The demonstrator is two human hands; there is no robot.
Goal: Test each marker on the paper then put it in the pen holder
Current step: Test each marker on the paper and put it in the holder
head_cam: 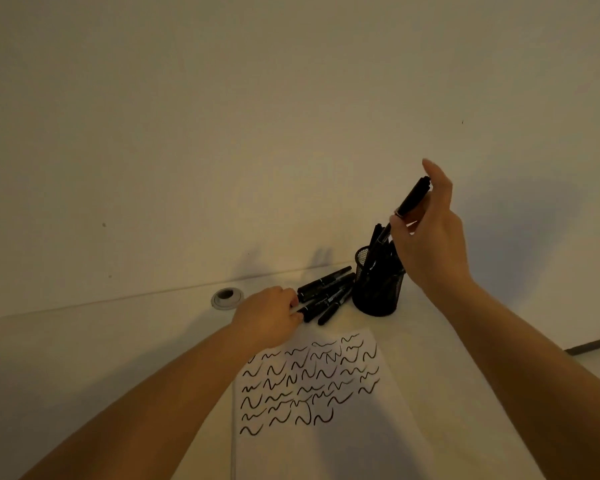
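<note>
A black mesh pen holder [378, 292] stands on the white table and holds several black markers. My right hand [430, 233] is raised above it and pinches a black marker [411, 199], tilted with its lower end over the holder's mouth. To the holder's left lies a loose pile of black markers [329, 289]. My left hand [267, 315] reaches into that pile, fingertips gripping the near end of one marker [312, 310]. In front of both lies the white paper [312, 382], covered with several rows of black squiggles.
A grey round cable grommet [227, 298] is set into the table [101, 341] left of my left hand. The plain wall rises just behind the table's back edge. A dark strip [593, 344] runs along the far right edge.
</note>
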